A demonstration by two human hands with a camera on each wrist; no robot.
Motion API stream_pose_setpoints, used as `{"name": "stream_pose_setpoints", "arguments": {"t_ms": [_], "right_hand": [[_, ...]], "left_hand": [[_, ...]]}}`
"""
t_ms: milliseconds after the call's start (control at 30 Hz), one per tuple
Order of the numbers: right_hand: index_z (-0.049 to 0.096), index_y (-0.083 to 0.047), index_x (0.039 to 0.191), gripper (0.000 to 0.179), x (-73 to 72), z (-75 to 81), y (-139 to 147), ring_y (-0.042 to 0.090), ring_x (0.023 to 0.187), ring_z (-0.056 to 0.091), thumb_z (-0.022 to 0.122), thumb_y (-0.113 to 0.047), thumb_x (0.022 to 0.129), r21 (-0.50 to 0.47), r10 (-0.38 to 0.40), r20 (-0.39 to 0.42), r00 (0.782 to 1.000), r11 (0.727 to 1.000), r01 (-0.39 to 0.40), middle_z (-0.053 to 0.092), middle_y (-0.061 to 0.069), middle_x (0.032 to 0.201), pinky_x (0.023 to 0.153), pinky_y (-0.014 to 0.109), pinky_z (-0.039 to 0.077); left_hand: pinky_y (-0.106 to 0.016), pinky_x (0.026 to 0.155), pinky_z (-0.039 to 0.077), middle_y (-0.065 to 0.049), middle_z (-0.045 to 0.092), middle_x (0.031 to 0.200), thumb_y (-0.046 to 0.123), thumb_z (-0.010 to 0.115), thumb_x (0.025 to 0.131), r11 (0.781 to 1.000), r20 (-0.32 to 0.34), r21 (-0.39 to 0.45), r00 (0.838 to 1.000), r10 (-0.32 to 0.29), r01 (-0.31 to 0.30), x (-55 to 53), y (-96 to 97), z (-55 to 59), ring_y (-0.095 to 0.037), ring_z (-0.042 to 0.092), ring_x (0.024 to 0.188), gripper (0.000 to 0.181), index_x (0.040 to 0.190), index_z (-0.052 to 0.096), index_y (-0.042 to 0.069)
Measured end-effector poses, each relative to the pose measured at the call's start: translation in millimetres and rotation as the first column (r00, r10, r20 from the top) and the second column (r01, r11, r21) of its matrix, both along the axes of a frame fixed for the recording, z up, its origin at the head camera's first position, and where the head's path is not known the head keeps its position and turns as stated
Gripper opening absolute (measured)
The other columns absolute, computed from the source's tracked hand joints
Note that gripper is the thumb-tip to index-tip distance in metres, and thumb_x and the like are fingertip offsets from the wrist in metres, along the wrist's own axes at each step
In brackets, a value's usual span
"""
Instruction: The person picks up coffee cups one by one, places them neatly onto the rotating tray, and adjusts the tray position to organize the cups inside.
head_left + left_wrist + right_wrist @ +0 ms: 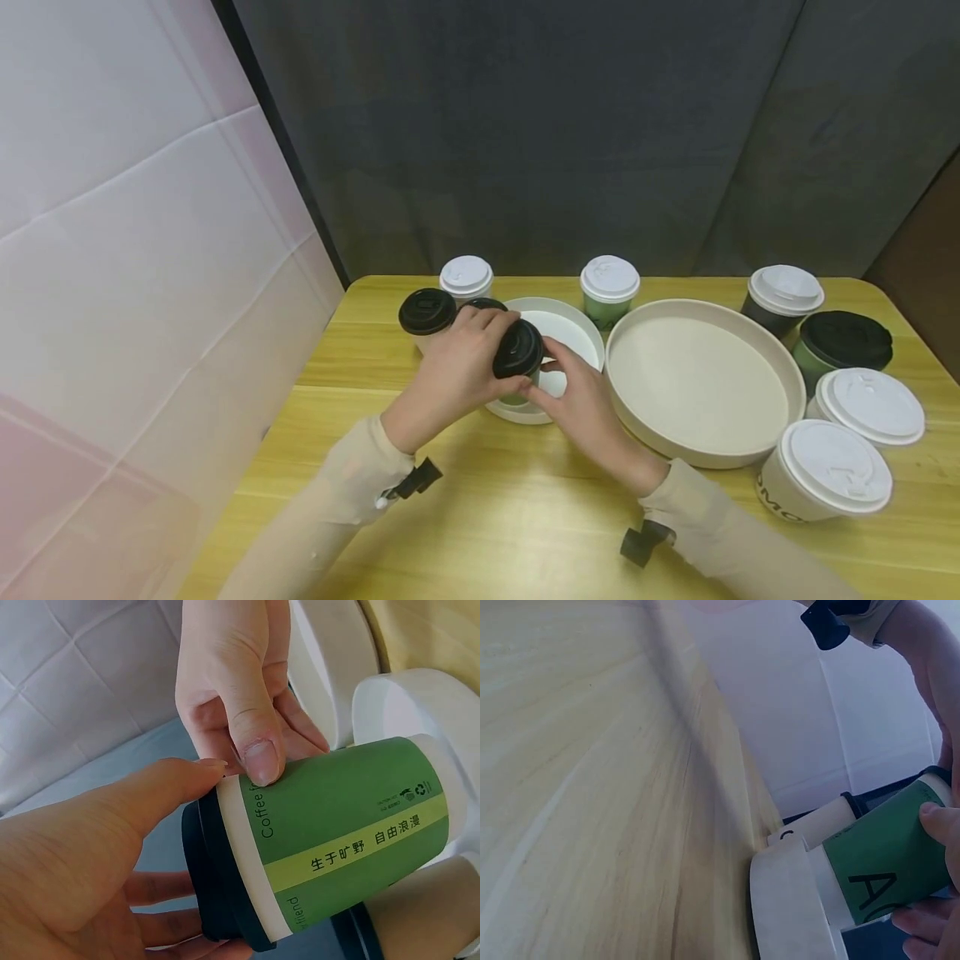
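Note:
A green paper cup [352,832] with a black lid [519,348] is held between both hands at the small white round tray [573,333]. My left hand [461,358] grips it around the lid. My right hand [585,404] holds its side, thumb on the green wall in the left wrist view. In the right wrist view the base of the green cup [889,855] is inside the tray rim [791,907]; whether it touches the bottom I cannot tell. Behind my left hand, another black lid [483,305] is partly hidden.
Left of the tray stands a black-lidded cup [427,312], with a white-lidded cup [467,277] behind. Another white-lidded green cup [610,292] is at the back. A larger beige tray [701,379] lies to the right, with several lidded cups, including a white one [825,471], along its right side.

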State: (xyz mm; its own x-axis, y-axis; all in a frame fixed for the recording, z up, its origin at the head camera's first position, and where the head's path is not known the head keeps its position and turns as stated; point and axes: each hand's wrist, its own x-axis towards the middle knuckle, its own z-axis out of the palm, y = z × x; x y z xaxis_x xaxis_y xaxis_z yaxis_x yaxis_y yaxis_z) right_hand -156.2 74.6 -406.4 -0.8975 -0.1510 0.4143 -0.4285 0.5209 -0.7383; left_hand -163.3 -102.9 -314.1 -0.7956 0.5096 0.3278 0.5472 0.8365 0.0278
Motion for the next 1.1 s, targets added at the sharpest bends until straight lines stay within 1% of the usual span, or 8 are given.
{"name": "stream_pose_setpoints", "arguments": {"t_ms": [167, 333, 533, 800, 933, 1100], "right_hand": [[0.054, -0.016, 0.137, 0.062, 0.2, -3.4, 2, 0.021, 0.104, 0.069, 0.08, -0.03, 0.083, 0.006, -0.002, 0.021, 1.0, 1.0, 0.002, 0.065, 0.003, 0.133, 0.093, 0.044, 0.055], [0.054, -0.017, 0.137, 0.061, 1.0, -7.3, 3, 0.022, 0.104, 0.07, 0.079, -0.03, 0.084, 0.012, -0.004, 0.04, 0.999, 1.0, 0.003, 0.065, 0.003, 0.133, 0.092, 0.043, 0.056], [0.054, -0.015, 0.137, 0.06, 1.5, -13.4, 3, 0.023, 0.104, 0.07, 0.078, -0.031, 0.085, 0.014, -0.012, 0.057, 0.998, 1.0, 0.011, 0.065, 0.005, 0.132, 0.09, 0.044, 0.056], [0.054, -0.014, 0.137, 0.061, 1.1, -19.7, 2, 0.022, 0.102, 0.071, 0.078, -0.033, 0.084, 0.034, -0.028, 0.047, 0.998, 0.999, 0.027, 0.066, 0.006, 0.131, 0.088, 0.044, 0.057], [0.053, -0.014, 0.137, 0.061, 0.6, -20.4, 1, 0.022, 0.103, 0.071, 0.078, -0.034, 0.085, 0.046, -0.029, 0.057, 0.998, 0.999, 0.027, 0.066, 0.006, 0.131, 0.091, 0.046, 0.056], [0.052, -0.014, 0.138, 0.062, 0.9, -22.1, 1, 0.022, 0.103, 0.07, 0.077, -0.035, 0.085, 0.058, -0.029, 0.076, 0.997, 0.998, 0.024, 0.065, 0.006, 0.132, 0.092, 0.047, 0.055]], "left_hand": [[-0.038, 0.091, 0.057, -0.01, 0.066, 0.127, 0.048, 0.085, 0.072, 1.0, 0.025, 0.011, 1.0, -0.004, 0.003, -0.6, 1.7, -4.4, -0.029, 0.058, 0.114, 0.078, 0.134, 0.057, 0.009], [-0.038, 0.087, 0.057, -0.008, 0.066, 0.127, 0.049, 0.085, 0.072, 1.0, 0.024, 0.004, 1.0, 0.0, 0.0, -1.5, 3.0, -9.3, -0.028, 0.058, 0.113, 0.079, 0.134, 0.057, 0.01], [-0.037, 0.087, 0.058, -0.008, 0.066, 0.127, 0.051, 0.085, 0.071, 1.0, 0.026, 0.006, 1.0, 0.004, -0.004, -2.5, 3.8, -16.0, -0.027, 0.058, 0.113, 0.08, 0.135, 0.057, 0.011], [-0.038, 0.089, 0.058, -0.008, 0.066, 0.127, 0.05, 0.086, 0.07, 1.0, 0.027, 0.016, 1.0, -0.006, 0.005, -3.9, 2.9, -22.8, -0.027, 0.058, 0.112, 0.081, 0.134, 0.058, 0.01], [-0.037, 0.091, 0.057, -0.009, 0.066, 0.127, 0.051, 0.086, 0.069, 1.0, 0.028, 0.02, 1.0, -0.009, 0.009, -4.4, 2.5, -24.4, -0.028, 0.058, 0.112, 0.082, 0.134, 0.058, 0.009], [-0.038, 0.093, 0.056, -0.01, 0.065, 0.128, 0.051, 0.086, 0.069, 1.0, 0.049, 0.018, 0.999, -0.004, 0.003, -4.4, 2.5, -26.6, -0.028, 0.058, 0.114, 0.081, 0.133, 0.058, 0.01]]}}
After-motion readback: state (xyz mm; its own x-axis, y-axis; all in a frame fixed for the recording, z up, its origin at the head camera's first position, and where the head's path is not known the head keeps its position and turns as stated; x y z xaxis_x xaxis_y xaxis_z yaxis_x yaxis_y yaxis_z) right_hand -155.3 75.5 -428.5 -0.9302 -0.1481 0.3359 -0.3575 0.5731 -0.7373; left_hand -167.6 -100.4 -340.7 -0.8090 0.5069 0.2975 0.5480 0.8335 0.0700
